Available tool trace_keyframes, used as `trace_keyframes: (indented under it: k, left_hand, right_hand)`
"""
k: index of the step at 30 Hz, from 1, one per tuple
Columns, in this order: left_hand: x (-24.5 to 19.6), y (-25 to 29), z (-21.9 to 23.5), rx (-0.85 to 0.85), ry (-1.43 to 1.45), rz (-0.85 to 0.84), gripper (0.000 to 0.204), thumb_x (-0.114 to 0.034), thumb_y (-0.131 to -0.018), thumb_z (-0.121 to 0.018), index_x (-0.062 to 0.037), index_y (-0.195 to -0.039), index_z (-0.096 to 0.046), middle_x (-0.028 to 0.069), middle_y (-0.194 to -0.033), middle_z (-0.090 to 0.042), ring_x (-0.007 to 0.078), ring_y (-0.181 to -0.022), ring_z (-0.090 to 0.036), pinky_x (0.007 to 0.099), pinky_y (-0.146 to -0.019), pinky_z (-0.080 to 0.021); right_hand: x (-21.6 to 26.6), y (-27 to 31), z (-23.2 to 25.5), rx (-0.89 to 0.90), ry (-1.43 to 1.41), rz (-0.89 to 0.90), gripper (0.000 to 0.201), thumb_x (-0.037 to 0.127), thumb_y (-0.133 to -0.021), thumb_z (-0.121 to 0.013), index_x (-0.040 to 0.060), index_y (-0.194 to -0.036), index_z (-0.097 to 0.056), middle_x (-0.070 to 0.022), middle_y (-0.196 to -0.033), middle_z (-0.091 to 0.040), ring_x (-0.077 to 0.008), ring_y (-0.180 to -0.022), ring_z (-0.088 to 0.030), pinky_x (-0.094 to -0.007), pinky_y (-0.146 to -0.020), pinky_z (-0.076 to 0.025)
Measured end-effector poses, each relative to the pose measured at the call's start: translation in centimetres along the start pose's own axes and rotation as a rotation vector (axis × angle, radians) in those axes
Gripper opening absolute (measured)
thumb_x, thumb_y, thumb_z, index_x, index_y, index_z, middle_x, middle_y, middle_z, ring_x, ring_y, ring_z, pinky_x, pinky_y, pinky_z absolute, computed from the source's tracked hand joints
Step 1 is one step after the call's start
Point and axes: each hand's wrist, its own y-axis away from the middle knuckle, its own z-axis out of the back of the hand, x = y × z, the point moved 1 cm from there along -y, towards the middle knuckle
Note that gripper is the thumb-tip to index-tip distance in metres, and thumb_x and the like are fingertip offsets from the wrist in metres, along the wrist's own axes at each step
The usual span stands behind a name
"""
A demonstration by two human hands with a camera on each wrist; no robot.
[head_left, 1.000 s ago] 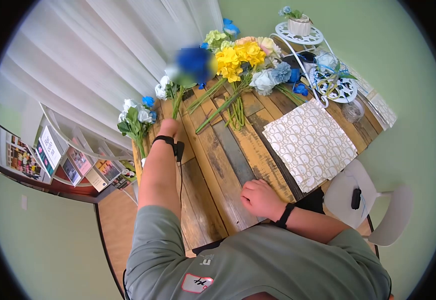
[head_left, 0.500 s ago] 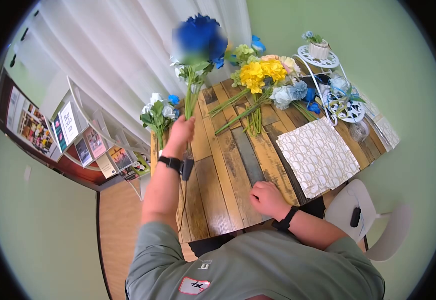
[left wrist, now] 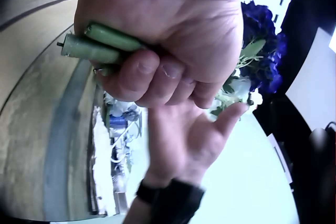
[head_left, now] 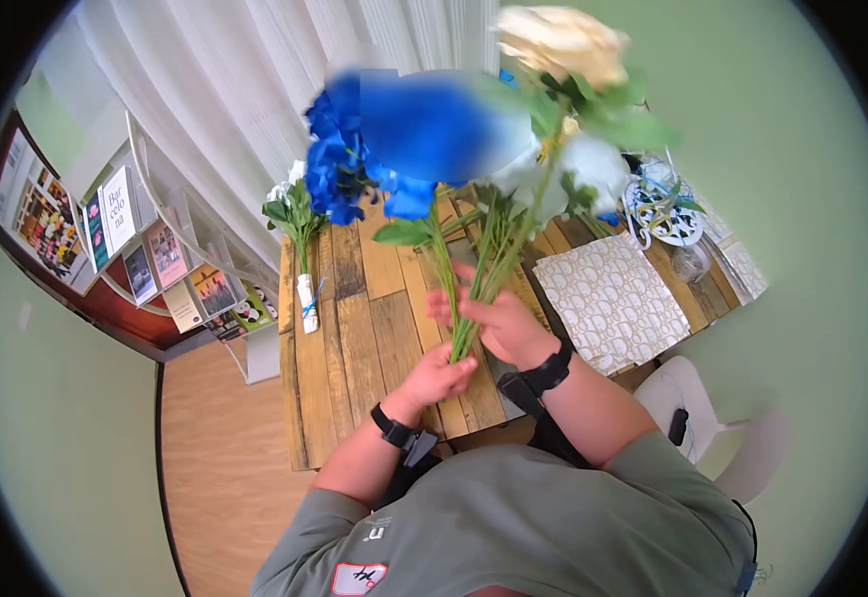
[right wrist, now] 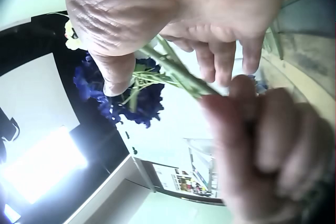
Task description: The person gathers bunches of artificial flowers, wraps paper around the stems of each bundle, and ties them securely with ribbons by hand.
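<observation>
My left hand [head_left: 437, 380] grips a bunch of artificial flowers low on its green stems [head_left: 462, 333], upright over the front of the table. Blue blooms [head_left: 334, 164], a cream rose [head_left: 568, 45] and a pale blossom [head_left: 593, 169] top the bunch; part of it is blurred. Cut stem ends [left wrist: 92, 49] poke out of the left fist in the left wrist view, one with a wire core. Just above that fist, my right hand [head_left: 508, 323] is at the stems. In the right wrist view its thumb stands apart and its fingers are loosely extended, with stems passing between.
A white bouquet [head_left: 294, 214] with a white-wrapped handle lies on the left of the wooden table [head_left: 339, 398]. Patterned paper sheets [head_left: 613, 303] lie at right, near a white metal stand [head_left: 663, 214]. A chair [head_left: 675, 388] and brochure rack [head_left: 180, 274] flank the table.
My left hand has brought the flowers from the table's far left back toward my body. The right hand has left the table's front edge and come up to the stems.
</observation>
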Motion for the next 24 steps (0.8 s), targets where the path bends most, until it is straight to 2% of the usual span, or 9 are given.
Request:
trace_keyframes:
  k: [2,5,9,11,16,18,20,22,24]
  left_hand:
    - [1.1,0.1,0.4,0.000,-0.076,0.014,0.016,-0.019,-0.101,-0.061,-0.0114,-0.089,-0.053,-0.0054,-0.061,-0.044,0.0080,-0.049,-0.040,0.0259,-0.046,-0.032]
    - [1.4,0.3,1.1,-0.019,-0.327,0.088,0.023,-0.022,-0.098,-0.065,-0.0094,-0.081,-0.055,-0.0051,-0.062,-0.049,0.0084,-0.056,-0.047,0.0265,-0.052,-0.039]
    - [0.3,-0.5,1.5,-0.112,-0.478,0.044,0.018,-0.022,-0.096,-0.066,-0.0075,-0.087,-0.060,-0.0046,-0.063,-0.051,0.0098,-0.058,-0.052,0.0274,-0.057,-0.044]
    - [-2.1,-1.4,1.4,-0.023,-0.604,-0.008,0.018,-0.015,-0.096,-0.062,-0.0046,-0.111,-0.063,0.0028,-0.079,-0.064,0.0130,-0.072,-0.060,0.0285,-0.067,-0.049]
    - [-9.3,-1.8,3.2,-0.032,-0.314,-0.328,0.055,-0.019,-0.090,-0.071,0.0007,-0.137,-0.051,0.0107,-0.114,-0.065,0.0204,-0.101,-0.062,0.0355,-0.091,-0.049]
    - [-12.0,-1.7,2.3,-0.056,-0.124,-0.453,0.074,-0.032,-0.084,-0.078,0.0051,-0.140,-0.048,0.0115,-0.128,-0.062,0.0221,-0.112,-0.061,0.0370,-0.097,-0.048]
    - [-13.2,-2.3,1.3,-0.208,-0.337,-0.436,0.075,-0.037,-0.081,-0.082,0.0038,-0.137,-0.053,0.0128,-0.128,-0.063,0.0231,-0.115,-0.061,0.0369,-0.100,-0.047]
    - [-14.0,-2.3,-0.4,-0.312,-0.385,-0.421,0.071,-0.032,-0.077,-0.085,0.0035,-0.131,-0.058,0.0123,-0.126,-0.064,0.0218,-0.117,-0.060,0.0354,-0.100,-0.047]
    - [-15.0,-2.1,-1.7,-0.525,-0.641,-0.459,0.062,-0.023,-0.074,-0.084,0.0028,-0.126,-0.061,0.0114,-0.123,-0.066,0.0185,-0.111,-0.062,0.0341,-0.096,-0.049]
  right_hand:
    - [-0.8,-0.4,0.1,-0.074,-0.099,-0.034,0.051,0.008,-0.098,-0.058,0.0005,-0.145,-0.042,-0.0133,-0.105,-0.066,-0.0230,-0.095,-0.066,-0.0347,-0.088,-0.053]
    - [-2.0,-0.7,-0.2,-0.086,0.036,-0.108,0.019,0.007,-0.097,-0.059,0.0017,-0.116,-0.057,0.0002,-0.069,-0.050,-0.0125,-0.062,-0.050,-0.0278,-0.058,-0.041]
    - [-1.4,-1.4,-1.4,-0.083,0.129,-0.067,0.006,0.008,-0.098,-0.060,0.0043,-0.103,-0.059,0.0028,-0.066,-0.047,-0.0092,-0.057,-0.046,-0.0264,-0.053,-0.038]
    - [0.2,-2.3,-2.8,-0.193,0.303,0.001,0.010,0.011,-0.097,-0.064,0.0068,-0.092,-0.057,0.0035,-0.064,-0.048,-0.0078,-0.053,-0.045,-0.0250,-0.050,-0.036]
    - [1.8,-4.2,-3.7,-0.245,0.747,0.136,0.018,0.018,-0.089,-0.072,0.0020,-0.096,-0.068,-0.0051,-0.074,-0.065,-0.0104,-0.064,-0.058,-0.0291,-0.059,-0.047]
    - [2.5,-3.2,-5.9,-0.280,0.923,-0.096,0.018,0.016,-0.090,-0.070,0.0023,-0.101,-0.070,-0.0054,-0.073,-0.065,-0.0135,-0.065,-0.060,-0.0321,-0.061,-0.049]
    - [-0.9,-4.5,-2.7,-0.237,0.955,-0.158,0.018,0.014,-0.091,-0.066,0.0019,-0.104,-0.069,-0.0092,-0.079,-0.069,-0.0204,-0.073,-0.067,-0.0357,-0.068,-0.052]
    - [-3.2,-5.3,-1.2,-0.227,1.011,0.240,0.021,0.013,-0.091,-0.065,0.0017,-0.108,-0.068,-0.0149,-0.089,-0.072,-0.0276,-0.087,-0.071,-0.0382,-0.076,-0.053]
    - [-5.0,-5.9,0.2,-0.186,0.928,0.270,0.029,0.012,-0.088,-0.067,0.0011,-0.115,-0.066,-0.0210,-0.102,-0.072,-0.0339,-0.101,-0.070,-0.0403,-0.082,-0.053]
